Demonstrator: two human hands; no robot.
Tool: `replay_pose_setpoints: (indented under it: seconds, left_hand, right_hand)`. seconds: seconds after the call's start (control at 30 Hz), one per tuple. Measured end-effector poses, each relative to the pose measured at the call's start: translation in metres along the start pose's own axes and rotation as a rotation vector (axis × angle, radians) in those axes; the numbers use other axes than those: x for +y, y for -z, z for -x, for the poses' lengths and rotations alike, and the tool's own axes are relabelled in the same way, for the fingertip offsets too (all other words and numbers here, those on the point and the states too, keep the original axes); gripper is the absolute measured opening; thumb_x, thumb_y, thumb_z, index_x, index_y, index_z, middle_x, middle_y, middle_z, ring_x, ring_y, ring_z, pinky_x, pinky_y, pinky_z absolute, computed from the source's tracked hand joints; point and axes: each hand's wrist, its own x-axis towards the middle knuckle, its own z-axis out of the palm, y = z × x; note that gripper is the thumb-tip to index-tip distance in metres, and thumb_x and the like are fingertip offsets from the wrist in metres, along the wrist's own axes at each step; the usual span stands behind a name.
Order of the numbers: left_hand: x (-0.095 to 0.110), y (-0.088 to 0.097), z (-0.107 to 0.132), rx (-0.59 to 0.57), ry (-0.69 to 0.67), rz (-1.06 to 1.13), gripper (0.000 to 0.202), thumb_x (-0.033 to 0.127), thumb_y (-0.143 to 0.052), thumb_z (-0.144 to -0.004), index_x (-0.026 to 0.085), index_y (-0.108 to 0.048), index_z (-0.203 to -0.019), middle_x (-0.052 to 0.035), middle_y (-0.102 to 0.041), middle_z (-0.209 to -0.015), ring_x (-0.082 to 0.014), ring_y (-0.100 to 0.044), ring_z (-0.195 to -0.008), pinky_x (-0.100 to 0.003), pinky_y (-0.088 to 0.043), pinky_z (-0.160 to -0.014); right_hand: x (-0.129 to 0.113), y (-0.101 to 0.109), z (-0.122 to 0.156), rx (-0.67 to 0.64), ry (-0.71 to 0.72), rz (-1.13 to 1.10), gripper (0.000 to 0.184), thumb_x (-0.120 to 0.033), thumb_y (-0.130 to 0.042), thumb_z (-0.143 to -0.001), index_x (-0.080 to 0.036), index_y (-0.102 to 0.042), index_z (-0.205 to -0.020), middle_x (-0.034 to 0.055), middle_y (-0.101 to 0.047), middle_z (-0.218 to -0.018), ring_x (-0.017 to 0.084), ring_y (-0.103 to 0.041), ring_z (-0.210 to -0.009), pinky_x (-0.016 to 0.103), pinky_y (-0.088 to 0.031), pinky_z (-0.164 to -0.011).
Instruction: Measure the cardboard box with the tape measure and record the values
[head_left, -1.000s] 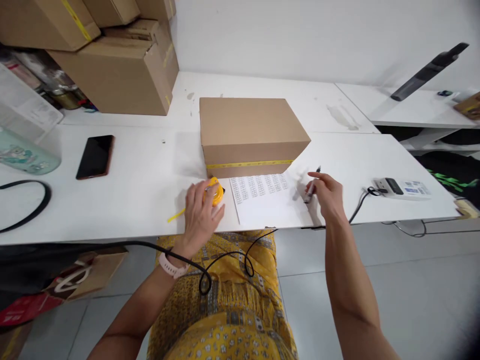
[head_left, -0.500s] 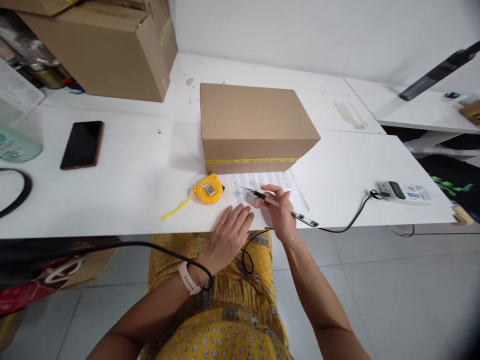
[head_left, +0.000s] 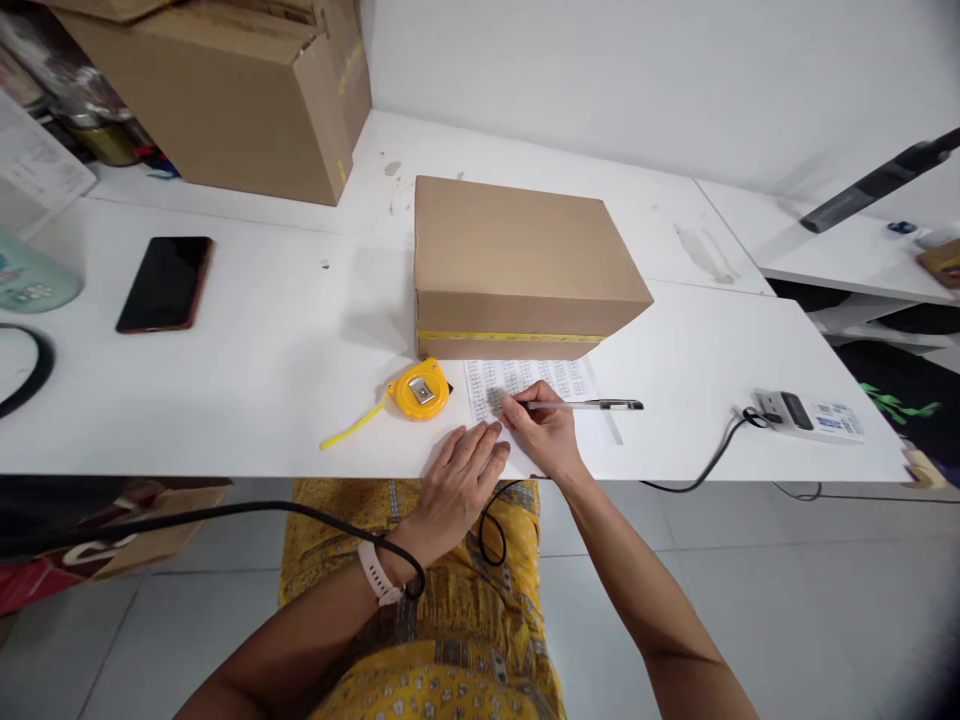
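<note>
In the head view my right hand (head_left: 546, 432) grips a pen (head_left: 592, 405) with its tip end down at a printed sheet of paper (head_left: 600, 418). The pen lies nearly level, its cap end pointing right. My left hand (head_left: 466, 478) rests flat at the table edge, fingers stretched out at the sheet's lower left corner. Behind the sheet stands a closed cardboard box (head_left: 525, 245) with a yellow tape strip along its front; it covers the sheet's far part. A yellow tape measure (head_left: 420, 390) lies left of the sheet, a short end of tape pulled out.
A dark phone (head_left: 166, 284) lies on the white table (head_left: 262, 400) at left, near a pale green container (head_left: 34, 275). A larger cardboard box (head_left: 225, 110) stands behind. At right is a white power strip (head_left: 810, 415) with a black cable. Another cable (head_left: 247, 508) crosses my left wrist.
My right hand has turned and closed around the pen, bringing its tip down to the sheet. The pen has swung from slanted to nearly level. My left hand stays in place.
</note>
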Motion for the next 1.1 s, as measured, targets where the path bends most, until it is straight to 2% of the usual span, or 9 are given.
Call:
replay_pose_setpoints:
  seconds: [0.1,0.17,0.5,0.67,0.9,1.1]
  left_hand:
    - [0.0005,-0.0002,0.0001,0.014,-0.003,-0.004,0.031,0.02,-0.055,-0.099,0.013,-0.062,-0.129,-0.0141,-0.063,-0.14,-0.0259,-0.056,-0.134,-0.044,-0.042,-0.115]
    - [0.0007,-0.0012,0.0008,0.02,-0.003,-0.007,0.031,0.02,-0.055,-0.099,0.013,-0.062,-0.129,-0.0138,-0.063,-0.141,-0.026,-0.055,-0.134,-0.044,-0.042,-0.115]
    - [0.0017,-0.003,0.0026,0.01,0.016,0.033,0.032,0.02,-0.055,-0.099,0.013,-0.062,-0.129,-0.0143,-0.061,-0.143,-0.0257,-0.054,-0.136,-0.045,-0.04,-0.117]
    - [0.0015,-0.0046,0.0043,-0.011,0.021,0.05,0.035,0.02,-0.055,-0.099,0.014,-0.06,-0.132,-0.0149,-0.06,-0.144,-0.0258,-0.052,-0.139,-0.045,-0.038,-0.119]
    - [0.0015,-0.0052,0.0033,0.021,0.019,0.027,0.031,0.019,-0.054,-0.099,0.014,-0.063,-0.129,-0.0137,-0.062,-0.143,-0.0257,-0.054,-0.136,-0.045,-0.039,-0.118]
    - [0.0014,-0.0058,0.0053,-0.015,0.025,0.049,0.036,0.019,-0.055,-0.099,0.014,-0.06,-0.134,-0.0145,-0.059,-0.145,-0.0255,-0.051,-0.14,-0.045,-0.037,-0.12]
  right_hand:
    - [0.0005,-0.0009,0.0011,0.041,0.036,0.079,0.038,-0.049,-0.069,-0.084,-0.023,-0.047,-0.067,-0.0058,-0.046,-0.055,0.01,-0.039,-0.051,0.025,-0.033,-0.049]
    - [-0.0012,-0.001,0.0017,0.039,0.06,0.103,0.036,-0.045,-0.067,-0.085,-0.023,-0.045,-0.067,-0.0066,-0.043,-0.054,0.009,-0.037,-0.051,0.025,-0.031,-0.048]
    - [-0.0024,-0.0014,0.0015,-0.032,0.091,0.161,0.032,-0.04,-0.063,-0.087,-0.023,-0.045,-0.067,-0.0058,-0.043,-0.056,0.01,-0.038,-0.053,0.026,-0.033,-0.051]
    - [-0.0027,-0.0018,0.0018,-0.037,0.087,0.168,0.033,-0.043,-0.063,-0.087,-0.024,-0.044,-0.068,-0.0056,-0.043,-0.057,0.011,-0.039,-0.054,0.026,-0.033,-0.052]
    - [-0.0018,-0.0015,0.0017,-0.052,0.089,0.164,0.032,-0.041,-0.063,-0.087,-0.023,-0.044,-0.068,-0.0061,-0.042,-0.057,0.01,-0.038,-0.053,0.026,-0.032,-0.052]
    - [-0.0021,-0.0024,0.0019,-0.058,0.1,0.179,0.032,-0.04,-0.063,-0.087,-0.023,-0.044,-0.067,-0.0061,-0.043,-0.056,0.01,-0.037,-0.053,0.026,-0.031,-0.051]
